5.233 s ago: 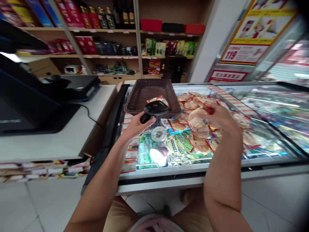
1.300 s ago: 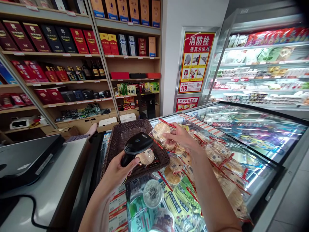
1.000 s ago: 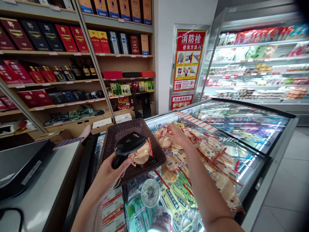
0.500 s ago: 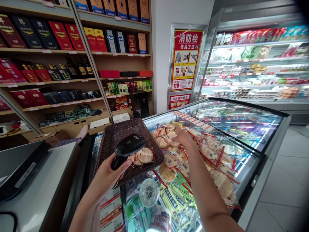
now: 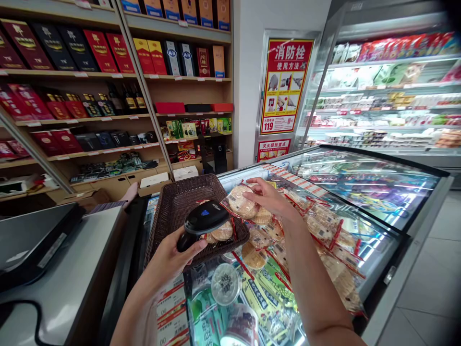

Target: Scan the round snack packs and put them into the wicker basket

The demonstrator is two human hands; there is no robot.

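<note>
In my left hand [image 5: 171,252] is a black handheld barcode scanner [image 5: 207,217], its head tilted over the basket and pointing toward the right. My right hand [image 5: 268,196] grips a clear, red-edged packet of round flat crackers [image 5: 242,202] by its right side, raised just beyond the basket's right rim. The brown woven basket [image 5: 169,204] rests on the freezer's glass top, with a few cracker packets [image 5: 224,231] inside, partly hidden by the scanner. More cracker packets [image 5: 324,221] are heaped on the glass, below and to the right of my right hand.
Beneath the glass of the chest freezer [image 5: 391,230] lie tubs and green packs. A grey counter [image 5: 82,254] with a dark device [image 5: 36,245] stands at left. Shelves of boxes [image 5: 97,50] line the back, and a lit refrigerated display [image 5: 389,91] stands at right.
My right hand has lifted a cracker packet from the heap and drawn it left toward the scanner. The scanner stays in my left hand, and a blue mark now shows on its top.
</note>
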